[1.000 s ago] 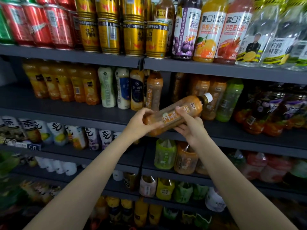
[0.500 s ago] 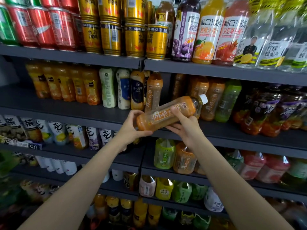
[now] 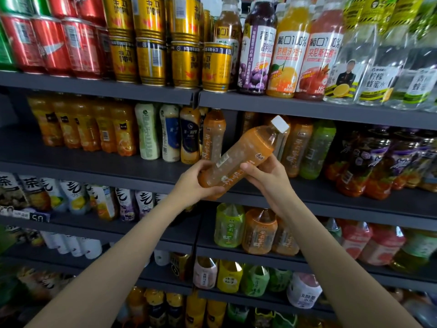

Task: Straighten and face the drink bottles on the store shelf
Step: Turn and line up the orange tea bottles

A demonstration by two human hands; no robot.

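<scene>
Dark store shelf rows are packed with cans and bottles; upright orange bottles stand just behind the held orange bottle. The left hand grips its base, the right hand its middle, in front of the middle shelf. Since earlier it tilts steeper, cap up-right

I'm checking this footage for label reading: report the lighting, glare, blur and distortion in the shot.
Head view: the shelf edges bow from the wide lens; light falls from above, leaving lower rows dim; glare streaks the red cans; corners smear, the clear bottles at far right worst; the orange bottle held in the left hand and right hand is fairly sharp, its small print unreadable.
</scene>
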